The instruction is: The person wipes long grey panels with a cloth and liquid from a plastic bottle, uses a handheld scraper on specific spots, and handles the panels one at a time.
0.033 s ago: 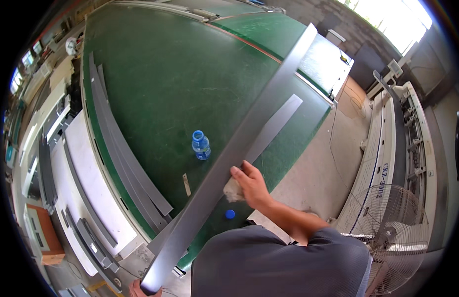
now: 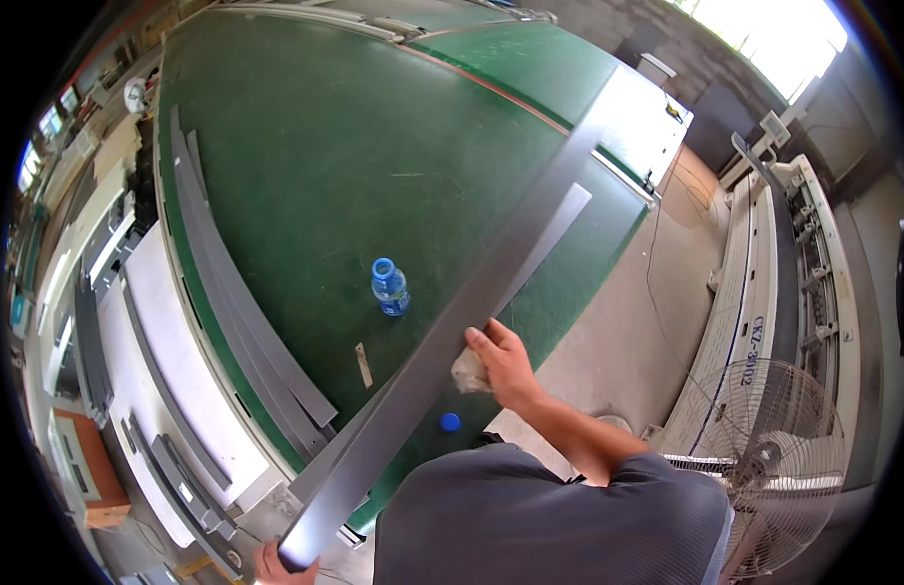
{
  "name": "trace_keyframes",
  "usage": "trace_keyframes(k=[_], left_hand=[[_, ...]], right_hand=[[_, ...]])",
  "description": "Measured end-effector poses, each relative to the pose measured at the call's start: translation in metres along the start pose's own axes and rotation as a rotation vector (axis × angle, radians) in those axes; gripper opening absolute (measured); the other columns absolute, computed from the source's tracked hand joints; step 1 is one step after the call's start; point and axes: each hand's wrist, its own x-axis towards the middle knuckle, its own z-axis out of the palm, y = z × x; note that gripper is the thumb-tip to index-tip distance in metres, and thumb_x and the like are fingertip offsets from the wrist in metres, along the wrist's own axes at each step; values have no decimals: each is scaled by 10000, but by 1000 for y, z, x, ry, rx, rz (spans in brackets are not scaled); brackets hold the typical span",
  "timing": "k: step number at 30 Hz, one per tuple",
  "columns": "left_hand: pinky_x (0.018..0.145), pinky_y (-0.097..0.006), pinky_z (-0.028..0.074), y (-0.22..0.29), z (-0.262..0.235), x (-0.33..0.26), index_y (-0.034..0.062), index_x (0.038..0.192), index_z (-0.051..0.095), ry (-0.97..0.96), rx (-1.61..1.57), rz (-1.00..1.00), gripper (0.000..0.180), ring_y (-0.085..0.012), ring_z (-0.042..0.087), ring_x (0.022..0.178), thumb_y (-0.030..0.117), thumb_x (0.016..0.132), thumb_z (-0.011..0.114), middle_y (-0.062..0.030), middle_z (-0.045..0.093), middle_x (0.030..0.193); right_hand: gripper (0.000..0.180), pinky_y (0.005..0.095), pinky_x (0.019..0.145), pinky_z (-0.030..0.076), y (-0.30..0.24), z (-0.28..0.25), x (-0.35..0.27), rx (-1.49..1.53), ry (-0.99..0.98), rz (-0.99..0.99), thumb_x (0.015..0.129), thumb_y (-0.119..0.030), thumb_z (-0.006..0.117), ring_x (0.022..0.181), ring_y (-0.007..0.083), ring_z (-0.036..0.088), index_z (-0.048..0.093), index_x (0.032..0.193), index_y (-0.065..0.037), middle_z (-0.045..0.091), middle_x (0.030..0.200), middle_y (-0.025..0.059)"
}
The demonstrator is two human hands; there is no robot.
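A long, flat grey strip [image 2: 413,390] slants across the green-topped table from the lower left to the upper right. My left hand [image 2: 284,565] is closed round its near end. At the strip's right edge, about midway along, my right hand [image 2: 508,369] is closed, with a crumpled pale cloth [image 2: 469,372] bunched under the fingers. The thumb lies at the strip's edge; the underside of this grip is hidden. Beneath the held strip lies another grey strip [image 2: 559,224], partly covered.
An uncapped blue-tinted bottle [image 2: 390,289] stands left of the strip; its blue cap [image 2: 450,422] lies nearer me. Several grey strips [image 2: 237,302] lie along the left of the green table [image 2: 306,146]. At right are a wire-cage fan [image 2: 764,458] and a long machine [image 2: 734,292].
The strip's far end has swung slightly down and toward the right. My right hand has shifted a little right with the cloth; my left hand keeps its hold.
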Motion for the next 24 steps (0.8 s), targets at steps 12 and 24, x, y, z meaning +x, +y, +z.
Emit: trace_keyframes(k=[12, 24], left_hand=[[951, -503, 511, 21, 96, 81, 94, 1163, 695, -210, -469, -52, 743, -369, 621, 1083, 173, 487, 994, -106, 632, 1169], [1079, -511, 442, 43, 93, 107, 79, 1233, 693, -148, -560, -161, 649, -369, 589, 1221, 178, 648, 957, -119, 638, 1294]], right_hand=[[298, 344, 726, 553, 55, -69, 54, -709, 11, 247, 1058, -248, 679, 811, 134, 654, 736, 1150, 30, 735, 908, 78], [298, 481, 934, 562, -37, 80, 184, -1193, -348, -1180, 916, -63, 701, 1085, 352, 654, 680, 1213, -46, 639, 1115, 140]])
